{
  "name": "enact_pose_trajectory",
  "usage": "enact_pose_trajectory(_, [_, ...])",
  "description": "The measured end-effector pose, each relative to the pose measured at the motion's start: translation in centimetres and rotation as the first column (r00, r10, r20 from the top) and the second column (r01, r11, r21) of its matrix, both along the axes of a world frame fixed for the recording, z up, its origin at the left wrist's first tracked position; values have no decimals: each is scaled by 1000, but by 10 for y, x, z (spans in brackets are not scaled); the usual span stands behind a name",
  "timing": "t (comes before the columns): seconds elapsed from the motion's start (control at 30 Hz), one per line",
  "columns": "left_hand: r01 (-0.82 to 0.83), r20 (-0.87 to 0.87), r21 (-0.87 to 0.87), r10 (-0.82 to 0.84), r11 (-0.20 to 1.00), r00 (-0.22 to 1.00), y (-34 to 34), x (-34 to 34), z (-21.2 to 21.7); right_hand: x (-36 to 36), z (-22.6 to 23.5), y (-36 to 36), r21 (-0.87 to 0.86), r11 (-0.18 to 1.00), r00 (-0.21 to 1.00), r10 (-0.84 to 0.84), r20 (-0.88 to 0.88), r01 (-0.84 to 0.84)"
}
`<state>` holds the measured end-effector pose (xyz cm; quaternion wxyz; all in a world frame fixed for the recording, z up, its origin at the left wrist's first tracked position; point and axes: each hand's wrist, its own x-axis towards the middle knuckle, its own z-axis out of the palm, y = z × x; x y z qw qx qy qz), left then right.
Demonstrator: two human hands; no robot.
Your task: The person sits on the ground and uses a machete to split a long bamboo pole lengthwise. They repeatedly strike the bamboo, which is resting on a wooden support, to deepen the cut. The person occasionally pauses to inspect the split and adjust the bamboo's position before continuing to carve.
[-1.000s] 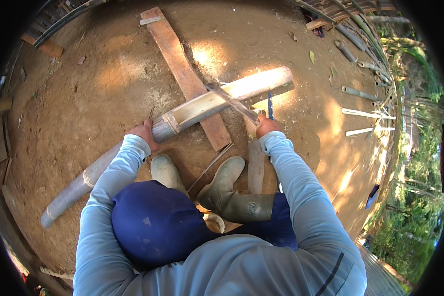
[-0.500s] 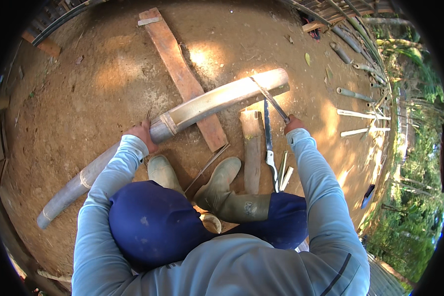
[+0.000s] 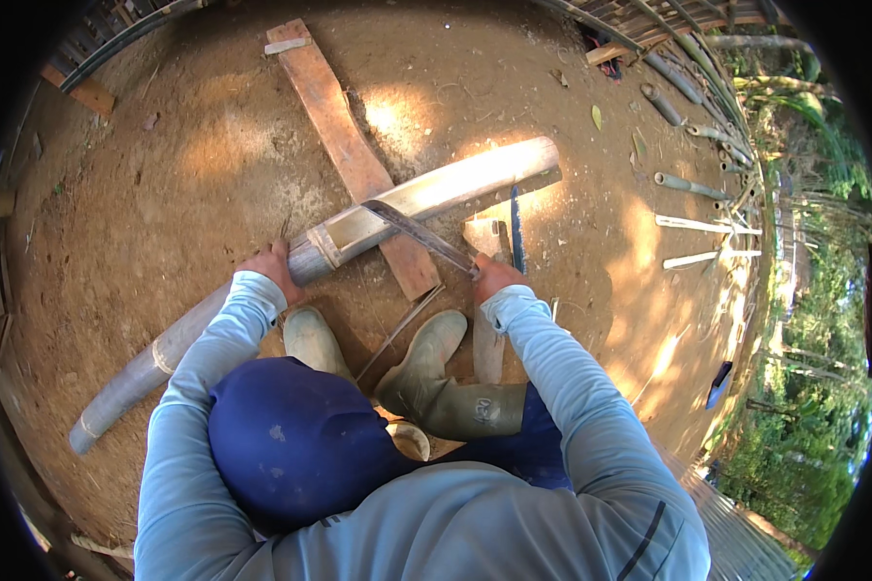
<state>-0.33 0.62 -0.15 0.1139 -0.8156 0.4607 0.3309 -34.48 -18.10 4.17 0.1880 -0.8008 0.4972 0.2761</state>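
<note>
A long bamboo pole (image 3: 189, 334) lies slantwise in front of me, its upper wall cut open along the right part, showing the pale inside. The pole rests across a reddish wooden plank (image 3: 337, 136). My left hand (image 3: 273, 269) grips the pole just left of the ringed joint beside the opening. My right hand (image 3: 497, 279) is closed around the handle end of a machete (image 3: 421, 232). Its blade reaches up and left over the open section, with the tip near the opening's left end. Whether the blade touches the bamboo I cannot tell.
A short wooden post (image 3: 487, 339) lies beside my right boot (image 3: 426, 373), partly under my right arm. Next to it a saw's blue-black blade (image 3: 516, 228) shows, its handle hidden. Several bamboo pieces (image 3: 688, 184) lie at the right. A thin strip (image 3: 402, 329) lies between my boots.
My right hand has moved left and slightly nearer, bringing the machete from the pole's right end to the opening's left part. My left hand keeps its hold on the pole.
</note>
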Motion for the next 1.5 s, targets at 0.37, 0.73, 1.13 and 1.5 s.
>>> enact_pose_trajectory(0.37, [-9, -31, 13, 9, 1000, 999, -3, -1, 1, -50, 4, -55, -206, 960, 976, -205, -66, 188])
enact_pose_trajectory(0.73, [10, -44, 48, -8, 999, 999, -7, 2, 4, 17, 4, 33, 11, 998, 997, 61, 36, -62])
enact_pose_trajectory(1.13, [11, -91, 43, -7, 999, 996, -7, 8, 1, 2, 12, 14, -5, 1000, 997, 11, -70, -12])
enact_pose_trajectory(1.5, [22, -52, 36, -20, 999, 998, -5, 6, 0, 94, -8, 64, 32, 999, 990, 8, 141, -12])
